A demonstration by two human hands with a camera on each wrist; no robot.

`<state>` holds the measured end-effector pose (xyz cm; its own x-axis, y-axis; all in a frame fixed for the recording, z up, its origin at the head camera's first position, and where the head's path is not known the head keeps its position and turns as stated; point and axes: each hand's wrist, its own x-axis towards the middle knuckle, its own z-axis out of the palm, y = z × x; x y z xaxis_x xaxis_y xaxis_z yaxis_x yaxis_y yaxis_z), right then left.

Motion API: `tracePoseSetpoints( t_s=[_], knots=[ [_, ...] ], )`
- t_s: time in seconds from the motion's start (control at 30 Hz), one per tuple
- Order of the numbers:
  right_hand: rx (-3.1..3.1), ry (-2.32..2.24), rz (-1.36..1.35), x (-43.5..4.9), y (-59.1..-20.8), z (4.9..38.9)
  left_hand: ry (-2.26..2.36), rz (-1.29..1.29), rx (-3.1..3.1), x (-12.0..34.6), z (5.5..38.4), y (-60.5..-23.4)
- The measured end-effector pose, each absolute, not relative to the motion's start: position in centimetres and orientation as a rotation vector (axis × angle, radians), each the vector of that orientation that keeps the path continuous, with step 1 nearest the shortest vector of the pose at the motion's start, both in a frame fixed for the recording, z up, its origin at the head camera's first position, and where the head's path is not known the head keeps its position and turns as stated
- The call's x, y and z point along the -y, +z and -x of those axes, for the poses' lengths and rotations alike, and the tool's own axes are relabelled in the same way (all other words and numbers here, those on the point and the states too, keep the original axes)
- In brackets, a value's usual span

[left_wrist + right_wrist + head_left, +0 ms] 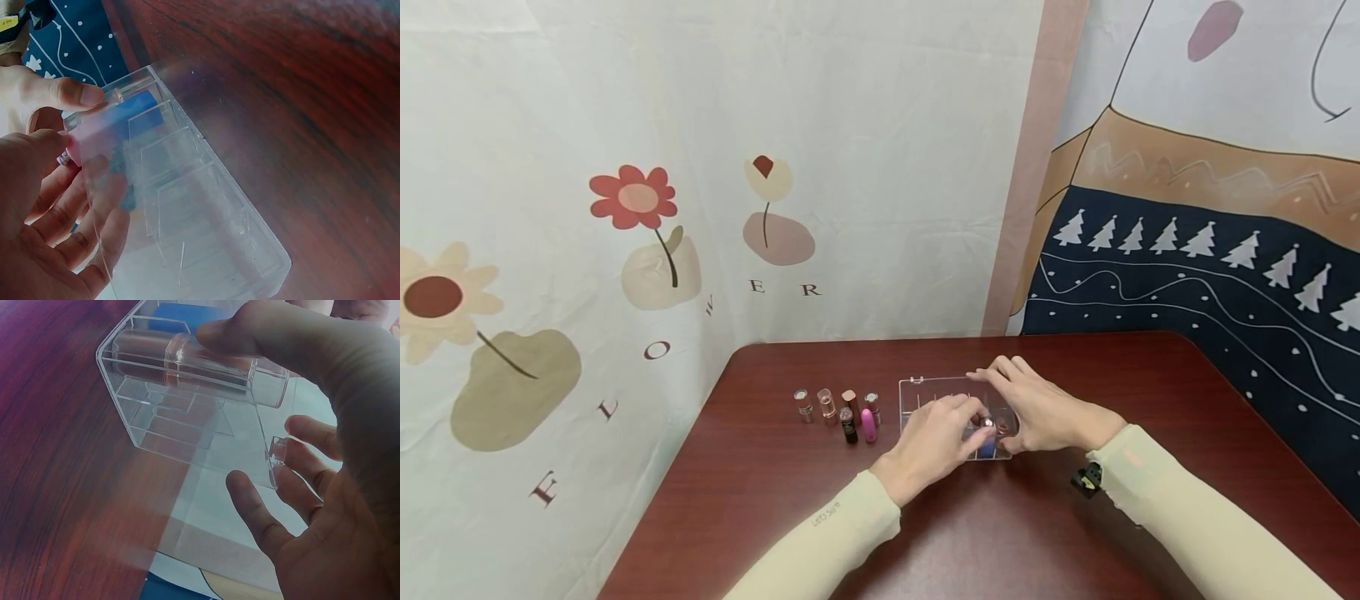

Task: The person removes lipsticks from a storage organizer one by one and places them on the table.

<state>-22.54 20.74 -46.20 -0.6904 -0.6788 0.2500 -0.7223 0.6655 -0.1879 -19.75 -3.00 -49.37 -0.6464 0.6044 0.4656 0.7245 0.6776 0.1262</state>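
Note:
A clear divided plastic box sits on the table between the hands. My left hand reaches over its front right part and pinches the pink upper end of a lipstick tube with a blue base, which is inside a compartment. My right hand grips the right end of the box, thumb at the front and fingers spread along the back corner beside a small clear latch. A shiny brownish lipstick tube fills the end compartment under the right thumb. Several other compartments hold nothing.
Left of the box several lipsticks stand in a cluster, among them a pink tube, a black one and a clear-capped one. The dark red wooden table meets a printed cloth backdrop behind.

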Motion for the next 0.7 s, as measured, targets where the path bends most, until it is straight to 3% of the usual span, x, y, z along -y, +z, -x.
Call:
tracePoseSetpoints(
  t_s=[0.7],
  knots=[
    [2.739, 0.449, -1.147, -20.7, -46.1, 22.5, -0.466, 1.044, 2.351, 4.0, 19.3, -48.2]
  ],
)
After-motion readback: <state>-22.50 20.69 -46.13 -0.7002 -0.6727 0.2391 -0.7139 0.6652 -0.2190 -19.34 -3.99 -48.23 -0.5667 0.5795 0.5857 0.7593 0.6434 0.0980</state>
